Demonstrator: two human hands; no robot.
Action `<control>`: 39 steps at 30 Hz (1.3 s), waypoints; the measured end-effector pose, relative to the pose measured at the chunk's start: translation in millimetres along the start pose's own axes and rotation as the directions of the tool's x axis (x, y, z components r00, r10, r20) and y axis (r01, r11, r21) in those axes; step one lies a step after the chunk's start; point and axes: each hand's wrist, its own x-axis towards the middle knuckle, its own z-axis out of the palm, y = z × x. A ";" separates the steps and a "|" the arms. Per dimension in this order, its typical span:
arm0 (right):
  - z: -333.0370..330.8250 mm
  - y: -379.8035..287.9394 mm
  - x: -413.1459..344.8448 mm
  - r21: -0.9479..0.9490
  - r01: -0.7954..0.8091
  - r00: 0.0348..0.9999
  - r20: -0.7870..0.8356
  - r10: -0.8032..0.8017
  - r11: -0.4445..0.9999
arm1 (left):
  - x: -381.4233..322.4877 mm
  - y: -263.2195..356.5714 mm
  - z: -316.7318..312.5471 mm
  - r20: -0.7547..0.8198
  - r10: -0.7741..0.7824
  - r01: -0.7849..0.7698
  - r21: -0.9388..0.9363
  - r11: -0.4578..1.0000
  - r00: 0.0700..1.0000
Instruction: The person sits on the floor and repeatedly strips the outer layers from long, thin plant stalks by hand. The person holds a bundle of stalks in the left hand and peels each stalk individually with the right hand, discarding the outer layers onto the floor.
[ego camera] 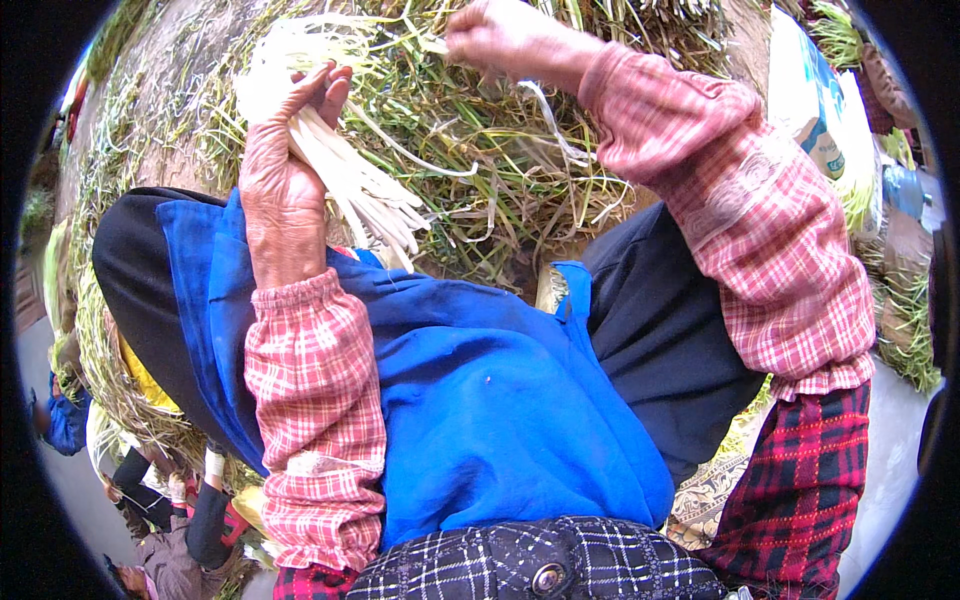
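A bunch of long pale vegetable stalks (360, 176) lies in my left hand (289, 150), its cut-looking white ends pointing down to the right over the blue apron (480, 390). The leafy ends above that hand are washed out by bright light. At the top of the view, my right hand (502, 37) is raised with bent fingers beside thin pale strands; whether it grips any of them is not clear. Beneath both hands spreads a heap of green and yellowed leaf trimmings (480, 142). A loose whitish strip (551, 124) hangs or lies below my right hand.
Trimmings also cover the ground at the upper left. At the far right are a white and blue printed package (814, 97), pale stalks (862, 172) and a plastic bottle (904, 187). Other people work at the lower left, one with a grey-brown top (172, 559), and at the upper right edge.
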 end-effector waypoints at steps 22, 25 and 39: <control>39.8 -17.1 -32.7 0.506 -0.305 0.874 0.486 0.026 0.807 | 13.4 -16.6 -12.5 0.033 0.029 -0.030 0.048 0.998 0.999; 47.0 -23.4 -28.4 0.510 -0.341 0.877 0.475 0.073 0.790 | 5.5 -42.7 3.2 0.054 -0.083 0.075 0.134 0.988 0.995; -61.9 91.8 -30.4 -0.734 -0.343 0.935 -0.204 0.292 0.586 | 1.9 -40.9 21.4 0.102 -0.055 0.062 -0.066 0.996 0.993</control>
